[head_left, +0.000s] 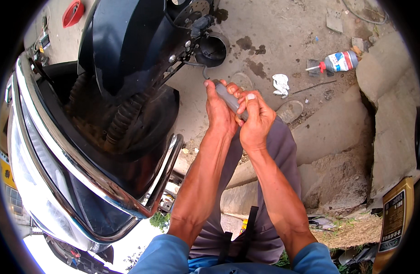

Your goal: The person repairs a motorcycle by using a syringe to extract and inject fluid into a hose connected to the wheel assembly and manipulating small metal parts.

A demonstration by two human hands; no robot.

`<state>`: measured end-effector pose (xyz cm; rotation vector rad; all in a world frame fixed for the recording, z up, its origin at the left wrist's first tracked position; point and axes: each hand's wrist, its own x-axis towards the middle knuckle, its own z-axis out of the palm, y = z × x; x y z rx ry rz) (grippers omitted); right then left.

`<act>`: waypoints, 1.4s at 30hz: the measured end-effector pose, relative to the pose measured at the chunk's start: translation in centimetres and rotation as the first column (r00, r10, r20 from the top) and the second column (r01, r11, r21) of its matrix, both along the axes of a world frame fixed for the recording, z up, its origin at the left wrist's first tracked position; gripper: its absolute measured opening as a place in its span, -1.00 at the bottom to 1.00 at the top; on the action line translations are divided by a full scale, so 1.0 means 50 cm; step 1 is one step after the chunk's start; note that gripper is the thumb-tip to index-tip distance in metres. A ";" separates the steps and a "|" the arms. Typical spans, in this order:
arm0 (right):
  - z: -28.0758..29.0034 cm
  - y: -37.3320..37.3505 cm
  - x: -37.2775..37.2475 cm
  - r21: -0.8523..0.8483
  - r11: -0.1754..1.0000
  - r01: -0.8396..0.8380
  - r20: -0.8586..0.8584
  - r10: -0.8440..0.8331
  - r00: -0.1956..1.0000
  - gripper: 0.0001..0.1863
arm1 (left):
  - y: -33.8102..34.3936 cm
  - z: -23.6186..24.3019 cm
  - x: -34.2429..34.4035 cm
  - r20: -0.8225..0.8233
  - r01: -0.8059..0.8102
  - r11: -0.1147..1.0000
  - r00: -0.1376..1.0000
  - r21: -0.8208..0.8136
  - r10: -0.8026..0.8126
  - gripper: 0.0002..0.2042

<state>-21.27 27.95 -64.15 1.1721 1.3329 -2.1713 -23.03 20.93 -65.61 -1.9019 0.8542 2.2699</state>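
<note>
A translucent grey, syringe-like tube lies slantwise across my hands, in front of a motor vehicle's black fender. My left hand supports it from the left, with fingers curled round its far side. My right hand closes on its near end, the thumb bent on top. Just beyond the tube's far end, a thin grey hose hangs from the vehicle beside a round black cup-shaped part. Whether the hose joins the tube cannot be made out.
To the left is the vehicle's chrome-edged front. A bottle with a red cap lies far right, near crumpled white paper and a thin stick. Broken concrete slabs edge the right side. A red basin sits far left.
</note>
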 end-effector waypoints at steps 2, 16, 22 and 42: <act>-0.006 0.001 0.007 0.005 0.999 -0.037 -0.048 0.037 0.998 -0.64 | 0.000 0.000 0.001 0.000 -0.006 1.000 1.000 0.004 0.006 -0.55; -0.011 -0.005 0.011 0.012 0.999 -0.031 -0.077 0.032 0.997 -0.66 | -0.002 0.002 0.001 0.004 0.002 1.000 1.000 0.005 -0.002 -0.55; -0.011 -0.006 0.011 0.013 0.999 -0.029 -0.067 0.030 0.997 -0.62 | -0.004 0.000 0.002 -0.007 0.007 1.000 1.000 0.007 -0.007 -0.55; -0.002 -0.013 0.001 0.064 0.998 -0.021 -0.029 0.023 0.999 -0.61 | -0.023 -0.012 0.021 -0.085 -0.007 0.996 0.996 0.092 0.015 -0.55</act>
